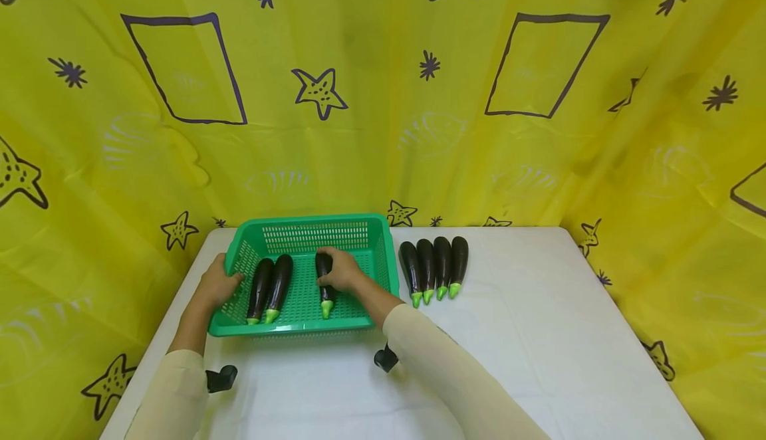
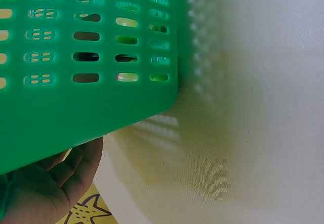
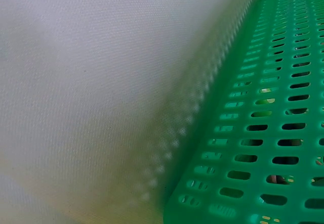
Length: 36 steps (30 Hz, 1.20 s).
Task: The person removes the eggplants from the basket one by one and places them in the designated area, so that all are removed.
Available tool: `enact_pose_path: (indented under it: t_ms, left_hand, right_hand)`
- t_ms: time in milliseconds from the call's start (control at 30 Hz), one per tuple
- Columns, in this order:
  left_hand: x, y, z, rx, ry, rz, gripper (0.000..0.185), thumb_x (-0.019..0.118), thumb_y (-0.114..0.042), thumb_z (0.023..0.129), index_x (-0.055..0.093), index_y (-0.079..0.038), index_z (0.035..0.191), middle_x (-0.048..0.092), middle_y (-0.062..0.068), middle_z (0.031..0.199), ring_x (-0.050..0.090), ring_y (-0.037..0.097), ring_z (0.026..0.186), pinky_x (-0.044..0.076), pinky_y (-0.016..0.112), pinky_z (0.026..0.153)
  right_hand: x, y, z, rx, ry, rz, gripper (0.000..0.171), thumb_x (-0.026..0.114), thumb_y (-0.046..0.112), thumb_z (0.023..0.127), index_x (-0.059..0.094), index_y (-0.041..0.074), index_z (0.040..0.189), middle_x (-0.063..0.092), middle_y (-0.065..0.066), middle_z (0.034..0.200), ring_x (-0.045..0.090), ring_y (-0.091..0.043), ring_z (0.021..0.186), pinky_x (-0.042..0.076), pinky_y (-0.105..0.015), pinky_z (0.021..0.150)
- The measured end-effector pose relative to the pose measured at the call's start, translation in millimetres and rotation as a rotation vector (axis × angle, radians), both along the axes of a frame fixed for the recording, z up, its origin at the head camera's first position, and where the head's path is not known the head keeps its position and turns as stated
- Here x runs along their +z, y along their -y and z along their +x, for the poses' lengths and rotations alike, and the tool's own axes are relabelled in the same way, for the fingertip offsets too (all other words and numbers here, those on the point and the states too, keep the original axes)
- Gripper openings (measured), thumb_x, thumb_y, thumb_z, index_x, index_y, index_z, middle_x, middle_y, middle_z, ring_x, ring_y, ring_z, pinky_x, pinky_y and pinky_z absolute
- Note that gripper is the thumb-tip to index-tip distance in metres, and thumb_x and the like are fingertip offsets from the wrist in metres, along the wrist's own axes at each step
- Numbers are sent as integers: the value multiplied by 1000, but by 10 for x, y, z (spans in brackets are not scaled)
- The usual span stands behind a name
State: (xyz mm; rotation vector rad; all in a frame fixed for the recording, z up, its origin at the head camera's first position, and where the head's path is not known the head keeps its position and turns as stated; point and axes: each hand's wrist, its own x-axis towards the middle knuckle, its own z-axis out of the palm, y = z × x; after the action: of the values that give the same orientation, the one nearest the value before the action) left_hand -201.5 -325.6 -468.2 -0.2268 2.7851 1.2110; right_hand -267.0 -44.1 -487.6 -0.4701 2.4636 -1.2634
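Note:
A green plastic basket (image 1: 299,328) with slotted walls stands on the table's left half. My left hand (image 1: 219,282) grips its left rim, thumb inside; in the left wrist view the curled fingers (image 2: 83,168) show under the rim. Inside, my right hand (image 1: 342,271) holds a dark eggplant (image 1: 326,294) with a green stem end, fingers over its upper part and thumb at its side. Two more eggplants (image 1: 260,290) lie side by side in the basket's left part. The right wrist view shows only the basket wall (image 3: 263,148) and the white cloth, with the right hand hidden.
Several eggplants (image 1: 441,267) lie in a row on the white table (image 1: 538,333), just right of the basket, stems toward me. A yellow patterned curtain (image 1: 383,147) hangs behind and along both sides. Black wrist camera mounts (image 1: 223,378) stick out below the sleeves.

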Motion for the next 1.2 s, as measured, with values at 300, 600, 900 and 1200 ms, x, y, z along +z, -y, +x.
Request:
enact_pose_path:
  t_ms: [300, 600, 900, 1200]
  left_hand:
    - [10, -1, 4, 2, -18, 2, 54, 51, -9, 101, 28, 19, 141, 46, 43, 128, 51, 58, 112, 44, 70, 92]
    - [49, -37, 4, -5, 14, -13, 53, 48, -7, 103, 24, 19, 143, 43, 45, 132, 49, 59, 117, 42, 70, 96]
    - [64, -21, 15, -31, 27, -79, 57, 49, -7, 102, 20, 20, 143, 42, 48, 133, 50, 61, 117, 43, 71, 95]
    - [113, -68, 12, -35, 24, -97, 57, 48, -7, 102, 18, 20, 143, 42, 50, 131, 51, 62, 114, 44, 70, 93]
  right_hand:
    - [0, 2, -3, 3, -13, 7, 73, 85, 2, 87, 53, 12, 153, 59, -21, 139, 62, -37, 117, 57, -43, 82]
    - [7, -4, -3, 4, -2, -7, 73, 84, 1, 88, 53, 11, 153, 59, -21, 137, 62, -37, 115, 57, -43, 81]
    - [-36, -33, 14, -19, 2, -23, 72, 84, 2, 88, 54, 12, 152, 57, -20, 142, 60, -38, 121, 56, -45, 85]
    - [62, -154, 13, -20, -75, -92, 69, 84, 2, 88, 55, 9, 151, 55, -19, 146, 58, -40, 125, 55, -49, 90]
